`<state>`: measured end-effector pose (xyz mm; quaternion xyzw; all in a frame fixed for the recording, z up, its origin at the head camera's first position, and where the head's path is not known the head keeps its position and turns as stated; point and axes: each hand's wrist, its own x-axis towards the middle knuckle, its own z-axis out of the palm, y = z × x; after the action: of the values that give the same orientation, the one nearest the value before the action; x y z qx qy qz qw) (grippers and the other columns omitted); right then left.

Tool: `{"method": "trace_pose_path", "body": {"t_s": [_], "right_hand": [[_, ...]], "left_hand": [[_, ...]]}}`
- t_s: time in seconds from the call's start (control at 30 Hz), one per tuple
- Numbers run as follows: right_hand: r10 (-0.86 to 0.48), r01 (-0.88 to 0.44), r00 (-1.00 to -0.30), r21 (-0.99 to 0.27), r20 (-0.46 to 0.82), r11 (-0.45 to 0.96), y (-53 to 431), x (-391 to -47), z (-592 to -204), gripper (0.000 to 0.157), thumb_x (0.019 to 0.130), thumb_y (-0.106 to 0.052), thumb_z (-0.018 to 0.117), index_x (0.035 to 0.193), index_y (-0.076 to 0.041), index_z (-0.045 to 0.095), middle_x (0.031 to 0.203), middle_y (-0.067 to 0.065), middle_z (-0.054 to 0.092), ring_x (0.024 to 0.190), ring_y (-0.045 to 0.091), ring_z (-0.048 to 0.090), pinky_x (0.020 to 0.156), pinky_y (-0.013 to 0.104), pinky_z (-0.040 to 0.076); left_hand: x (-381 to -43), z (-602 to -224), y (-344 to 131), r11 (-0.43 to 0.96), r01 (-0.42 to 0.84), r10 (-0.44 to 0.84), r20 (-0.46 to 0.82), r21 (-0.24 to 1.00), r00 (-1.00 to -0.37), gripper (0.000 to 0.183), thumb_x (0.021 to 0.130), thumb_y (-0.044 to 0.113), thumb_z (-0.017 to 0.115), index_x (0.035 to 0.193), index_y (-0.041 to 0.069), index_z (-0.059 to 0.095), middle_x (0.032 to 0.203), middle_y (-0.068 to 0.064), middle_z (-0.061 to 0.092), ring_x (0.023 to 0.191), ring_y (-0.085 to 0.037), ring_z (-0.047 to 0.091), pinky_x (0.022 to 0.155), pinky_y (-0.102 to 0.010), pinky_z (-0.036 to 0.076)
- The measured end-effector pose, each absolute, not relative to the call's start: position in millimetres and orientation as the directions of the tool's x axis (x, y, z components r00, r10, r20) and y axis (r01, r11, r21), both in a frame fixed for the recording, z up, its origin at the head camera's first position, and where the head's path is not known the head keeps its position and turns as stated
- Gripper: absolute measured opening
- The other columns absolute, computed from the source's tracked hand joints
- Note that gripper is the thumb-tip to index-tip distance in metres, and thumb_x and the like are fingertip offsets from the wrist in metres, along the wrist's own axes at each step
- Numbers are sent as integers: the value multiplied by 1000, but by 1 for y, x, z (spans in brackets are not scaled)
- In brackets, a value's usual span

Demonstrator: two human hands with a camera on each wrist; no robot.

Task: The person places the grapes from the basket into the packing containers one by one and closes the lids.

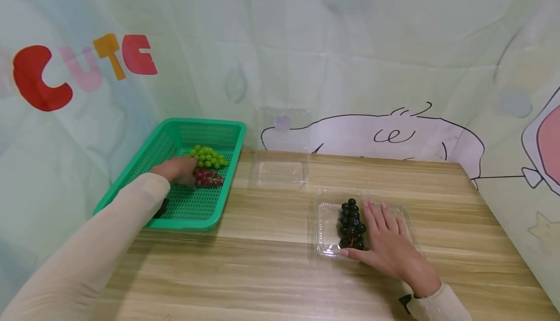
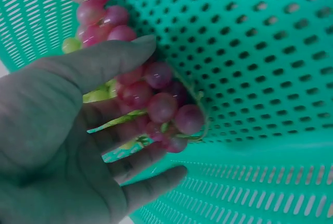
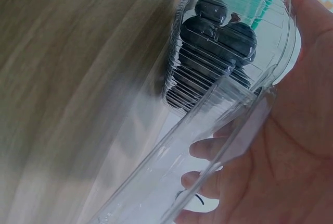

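Observation:
Inside the green basket (image 1: 227, 180), my left hand (image 1: 177, 170) is at a bunch of red grapes (image 1: 207, 178). In the left wrist view the thumb crosses over these red grapes (image 2: 161, 107), with fingers behind them. Green grapes (image 1: 207, 156) lie just beyond. My right hand (image 1: 389, 248) rests with fingers extended at a clear plastic box (image 1: 328, 223) holding black grapes (image 1: 351, 223). The thumb reaches the box's front edge beside the grapes. In the right wrist view the fingers show through the box's hinged clear lid (image 3: 171, 166), and the lid stands open.
A second clear box (image 1: 280, 172) stands with its lid raised near the back of the wooden table (image 1: 271, 262). A dark bunch (image 1: 162, 209) lies in the basket, partly hidden by the left sleeve. A printed cloth backdrop (image 1: 284, 44) encloses the table's back and sides.

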<state>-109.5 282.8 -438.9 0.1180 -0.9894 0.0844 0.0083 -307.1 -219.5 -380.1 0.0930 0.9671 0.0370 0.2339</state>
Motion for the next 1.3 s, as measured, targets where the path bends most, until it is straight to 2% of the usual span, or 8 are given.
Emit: {"method": "trace_pose_path", "body": {"t_s": [0.1,0.17,0.4,0.5,0.63,0.8,1.03,1.3], "right_hand": [[-231,-234,-972,-167,36,958,283,-109,-439,122,80,-85,56,160,0,19,166,21,20,151,49,17,114,74,19],[-231,-234,-972,-166,37,958,283,-109,-438,122,80,-85,56,160,0,19,166,21,20,151,49,17,114,74,19],[-233,-237,-972,-155,41,959,283,-110,-438,122,80,-85,55,160,1,20,166,21,20,150,50,18,114,74,20],[-235,-239,-971,-149,46,960,283,-110,-439,122,80,-85,55,159,1,21,166,21,20,150,50,18,113,74,20],[-238,-243,-970,-152,47,958,282,-109,-440,123,80,-85,55,159,2,21,166,22,21,150,50,18,113,75,21],[-233,-238,-971,-160,50,958,283,-109,-439,123,79,-86,55,159,2,20,166,21,21,151,50,17,113,74,21],[-229,-233,-972,-173,48,957,283,-109,-442,124,79,-86,55,160,1,19,166,20,20,151,49,17,113,75,21],[-229,-234,-972,-170,44,957,283,-108,-443,124,80,-86,55,160,2,18,167,21,19,151,50,15,114,74,19]], "left_hand": [[-306,-383,-220,972,220,234,-435,83,-870,62,94,14,70,143,-11,41,140,-38,46,123,-54,50,90,-59,52],[-306,-385,-220,969,237,241,-432,66,-869,62,94,13,71,143,-12,40,140,-38,46,125,-55,49,92,-60,51],[-313,-390,-222,964,264,252,-439,35,-863,36,93,13,72,121,-5,60,125,-32,56,105,-43,59,75,-47,51],[-314,-393,-224,962,271,258,-419,29,-871,46,92,13,73,130,-6,58,136,-36,49,119,-53,52,88,-57,52],[-314,-399,-226,956,293,276,-389,18,-879,58,91,9,72,141,-8,49,144,-38,42,132,-62,36,102,-69,42],[-316,-401,-225,953,304,285,-384,11,-878,53,93,7,69,139,-9,49,142,-38,45,131,-61,39,101,-67,43],[-316,-400,-226,953,301,294,-383,44,-876,62,91,6,73,143,-9,44,142,-40,42,127,-57,47,98,-64,48],[-317,-401,-228,937,348,332,-351,19,-875,47,89,6,75,131,-3,56,124,-28,58,113,-49,58,89,-60,53]]}}
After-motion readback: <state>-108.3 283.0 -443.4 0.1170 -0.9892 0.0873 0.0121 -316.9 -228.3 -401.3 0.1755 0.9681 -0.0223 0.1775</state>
